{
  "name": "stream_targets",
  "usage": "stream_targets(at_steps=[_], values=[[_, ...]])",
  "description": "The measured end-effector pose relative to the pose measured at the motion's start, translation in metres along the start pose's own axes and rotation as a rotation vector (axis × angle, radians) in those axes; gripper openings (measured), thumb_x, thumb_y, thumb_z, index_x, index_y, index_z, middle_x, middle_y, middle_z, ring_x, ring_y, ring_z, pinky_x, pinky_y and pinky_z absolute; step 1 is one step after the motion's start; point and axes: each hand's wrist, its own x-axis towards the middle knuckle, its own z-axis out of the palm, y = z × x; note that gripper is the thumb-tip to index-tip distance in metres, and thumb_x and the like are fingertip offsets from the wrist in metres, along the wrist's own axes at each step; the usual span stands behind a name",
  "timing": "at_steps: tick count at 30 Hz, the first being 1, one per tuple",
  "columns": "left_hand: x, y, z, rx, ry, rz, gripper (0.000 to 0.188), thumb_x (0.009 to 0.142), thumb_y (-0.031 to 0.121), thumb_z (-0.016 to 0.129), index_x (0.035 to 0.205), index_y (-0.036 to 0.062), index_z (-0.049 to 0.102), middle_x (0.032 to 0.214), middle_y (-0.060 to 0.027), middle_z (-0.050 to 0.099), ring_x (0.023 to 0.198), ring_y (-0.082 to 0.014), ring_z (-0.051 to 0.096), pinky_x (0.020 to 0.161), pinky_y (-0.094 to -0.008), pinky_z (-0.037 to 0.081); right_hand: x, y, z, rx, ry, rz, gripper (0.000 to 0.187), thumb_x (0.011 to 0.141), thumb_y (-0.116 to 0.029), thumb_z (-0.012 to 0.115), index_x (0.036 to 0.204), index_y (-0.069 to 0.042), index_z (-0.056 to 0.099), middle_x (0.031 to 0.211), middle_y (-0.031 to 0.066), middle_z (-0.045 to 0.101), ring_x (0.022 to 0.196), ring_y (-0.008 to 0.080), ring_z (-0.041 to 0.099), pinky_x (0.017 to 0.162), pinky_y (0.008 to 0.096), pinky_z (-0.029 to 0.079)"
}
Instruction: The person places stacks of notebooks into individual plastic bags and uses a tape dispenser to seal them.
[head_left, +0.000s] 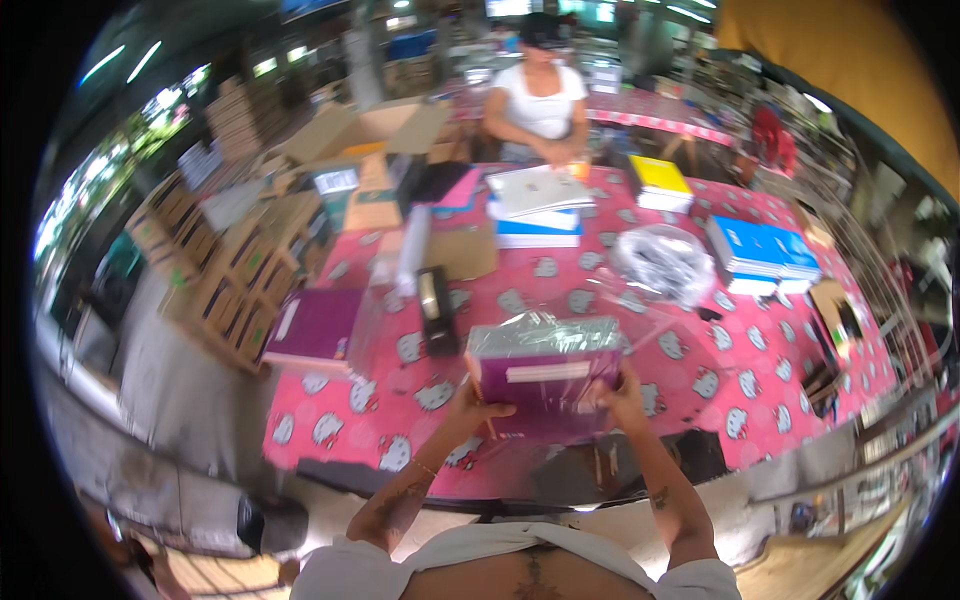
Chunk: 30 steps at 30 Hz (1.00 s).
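Both my hands grip a stack of purple notebooks (545,400) in clear plastic wrap, tilted up at the near side of the table. My left hand (482,408) closes on its left side, thumb across the front. On the opposite side my right hand (620,395) holds the edge, its thumb also on the front cover. Loose, shiny plastic bunches along the top of the stack. Another purple notebook pack (315,325) lies in clear plastic to the left. Between the two packs lies a long black object (436,312), too blurred to name.
Crumpled clear plastic (662,265), blue books (762,252), yellow-covered books (660,180) and a white-and-blue stack (538,212) stand on the pink patterned table (620,465). Across it a person (540,100) handles papers. An open cardboard box (370,130) and stacked cartons (245,270) stand left.
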Motion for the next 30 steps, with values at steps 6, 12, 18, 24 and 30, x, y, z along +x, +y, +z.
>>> stream_targets(at_steps=[6,12,18,24,30], values=[[-0.066,0.097,-0.018,-0.301,0.511,0.158,0.056,0.073,0.012,0.083,0.119,-0.0062,0.055,0.102,-0.014,0.067,0.092,-0.0237,0.068,0.076,-0.0344,0.06,0.06,-0.079,0.077,0.457,-0.146,0.331,0.07,0.097,-0.053,0.058,0.143,-0.002,0.046,0.137,0.0142,0.053,0.123,0.025,0.052,0.104,0.0388,0.041],[-0.097,0.138,-0.137,-0.324,0.867,0.515,0.07,0.079,0.019,0.082,0.128,-0.0048,0.039,0.113,-0.0169,0.059,0.094,-0.0251,0.067,0.079,-0.0375,0.06,0.013,0.043,0.065,-1.139,-0.102,0.257,0.101,0.076,-0.07,0.068,0.155,-0.017,0.032,0.159,0.024,0.025,0.149,0.0415,0.019,0.11,0.0676,0.023],[-0.049,0.116,-0.278,-0.343,1.102,0.746,0.049,0.079,0.016,0.082,0.111,-0.0068,0.054,0.096,-0.0118,0.064,0.081,-0.0201,0.066,0.07,-0.0322,0.057,-0.015,0.079,0.034,-1.35,-0.174,0.247,0.112,0.061,-0.077,0.073,0.153,-0.023,0.037,0.162,0.0256,0.016,0.15,0.0466,0.012,0.107,0.0772,0.016],[0.005,0.063,-0.321,-0.507,1.34,0.562,0.04,0.072,0.022,0.088,0.093,-0.0046,0.067,0.084,-0.0073,0.063,0.065,-0.0171,0.058,0.053,-0.0355,0.048,-0.014,0.066,0.009,-1.35,-0.288,0.191,0.111,0.06,-0.078,0.073,0.152,-0.027,0.039,0.162,0.0247,0.019,0.151,0.0448,0.01,0.109,0.0751,0.011],[-0.055,0.052,-0.378,0.442,1.192,0.221,0.074,0.079,0.057,0.07,0.129,0.0029,0.06,0.093,-0.0158,0.064,0.084,-0.0218,0.058,0.075,-0.0368,0.049,0.017,0.063,-0.002,-1.226,-0.576,0.131,0.107,0.068,-0.068,0.076,0.154,-0.022,0.033,0.164,0.0209,0.014,0.151,0.0444,0.01,0.113,0.0714,0.014]])
